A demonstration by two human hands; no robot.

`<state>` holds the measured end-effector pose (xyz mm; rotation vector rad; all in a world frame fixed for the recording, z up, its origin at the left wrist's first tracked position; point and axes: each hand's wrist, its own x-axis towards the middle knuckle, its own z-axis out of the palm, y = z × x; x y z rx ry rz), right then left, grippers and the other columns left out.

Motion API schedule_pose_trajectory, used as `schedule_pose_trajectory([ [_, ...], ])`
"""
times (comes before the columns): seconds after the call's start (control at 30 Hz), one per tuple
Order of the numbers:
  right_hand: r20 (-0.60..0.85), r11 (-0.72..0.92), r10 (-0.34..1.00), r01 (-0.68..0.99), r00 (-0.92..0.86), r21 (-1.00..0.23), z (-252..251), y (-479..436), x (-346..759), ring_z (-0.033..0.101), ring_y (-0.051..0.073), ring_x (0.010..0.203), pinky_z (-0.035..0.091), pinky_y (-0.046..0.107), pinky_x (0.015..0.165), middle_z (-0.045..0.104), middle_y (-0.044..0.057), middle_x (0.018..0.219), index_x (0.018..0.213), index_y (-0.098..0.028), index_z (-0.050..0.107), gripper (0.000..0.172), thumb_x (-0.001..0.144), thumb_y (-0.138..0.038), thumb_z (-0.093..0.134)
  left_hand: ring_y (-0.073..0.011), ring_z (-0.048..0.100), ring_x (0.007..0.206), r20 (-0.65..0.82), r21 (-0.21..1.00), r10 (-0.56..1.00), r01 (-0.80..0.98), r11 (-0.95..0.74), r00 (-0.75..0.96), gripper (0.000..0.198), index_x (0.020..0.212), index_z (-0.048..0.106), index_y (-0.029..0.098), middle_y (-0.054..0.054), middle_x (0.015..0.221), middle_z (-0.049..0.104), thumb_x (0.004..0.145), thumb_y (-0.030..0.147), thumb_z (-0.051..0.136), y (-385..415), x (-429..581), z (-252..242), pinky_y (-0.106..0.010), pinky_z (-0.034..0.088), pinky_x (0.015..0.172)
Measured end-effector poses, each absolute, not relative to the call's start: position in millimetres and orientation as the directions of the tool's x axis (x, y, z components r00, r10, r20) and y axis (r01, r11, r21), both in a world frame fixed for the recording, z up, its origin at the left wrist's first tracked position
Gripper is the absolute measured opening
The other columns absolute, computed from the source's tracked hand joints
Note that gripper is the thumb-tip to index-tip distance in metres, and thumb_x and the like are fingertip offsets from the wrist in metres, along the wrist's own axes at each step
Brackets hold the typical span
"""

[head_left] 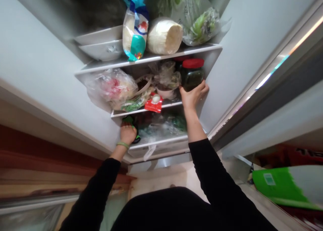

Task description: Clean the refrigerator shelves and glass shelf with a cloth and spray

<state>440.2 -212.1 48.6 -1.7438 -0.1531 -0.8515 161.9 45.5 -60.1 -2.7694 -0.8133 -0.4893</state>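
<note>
At the left of the refrigerator [101, 121], white dishes [102, 48] are stacked on the upper shelf [196, 50]. Below them, a clear bag [118, 86] with pink and pale contents is seen on the middle shelf [126, 113], bulging past its front edge. Under that bag, the left grip [128, 133] is laid over a green-and-black cloth [137, 137] at the left end of the lower shelf [171, 139]; whether the fingers are closed on the cloth cannot be told.

Above, a blue-and-white packet [136, 32] is stood at the front of the upper shelf. A small red packet [153, 103] is placed at the edge of the middle shelf, above crumpled plastic bags [158, 130] on the lower one. Beside the blue-and-white packet, a cut white vegetable [165, 36] is laid, with a bag of greens [202, 25] to its right.

At the right end of the middle shelf, a dark jar [193, 77] with a red lid is clasped by the right grip [193, 95], thumb on its left side and fingers on its right. At far right, outside the refrigerator, a green-and-white package [280, 185] is seen.
</note>
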Motion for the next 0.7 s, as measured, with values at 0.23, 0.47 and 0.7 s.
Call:
schedule_pose_trajectory([
  [0.23,0.622,-0.303,-0.318,0.545,0.716,-0.782,41,-209,459,0.046,0.038,0.147,0.036,0.062,0.125,0.045,0.026,0.150,0.151,-0.013,0.030,0.089,0.081,-0.039,0.077,-0.0468,0.054,0.143,0.397,-0.134,0.469,0.556,-0.821,0.789,0.066,0.145,0.056,-0.013,-0.040,0.145,0.058,0.100,0.033,0.043,46,163,-73,-0.058,0.042,0.117],
  [0.47,0.677,-0.294,-0.423,0.616,0.602,-0.731,35,-218,461,0.058,0.036,0.135,0.046,0.062,0.119,0.055,0.021,0.142,0.142,-0.015,0.039,0.085,0.075,-0.040,0.085,-0.0449,0.056,0.142,0.446,-0.111,0.438,0.534,-0.838,0.780,0.063,0.142,0.060,-0.009,-0.036,0.142,0.063,0.098,0.033,0.043,50,162,-75,-0.059,0.043,0.117],
  [0.7,0.594,-0.230,-0.517,0.569,0.616,-0.790,45,-219,443,0.060,0.036,0.133,0.047,0.061,0.118,0.057,0.023,0.140,0.139,-0.015,0.039,0.083,0.074,-0.042,0.083,-0.0471,0.057,0.140,0.459,-0.059,0.459,0.542,-0.838,0.761,0.067,0.140,0.060,-0.013,-0.038,0.141,0.062,0.096,0.034,0.044,49,163,-75,-0.058,0.043,0.118],
])
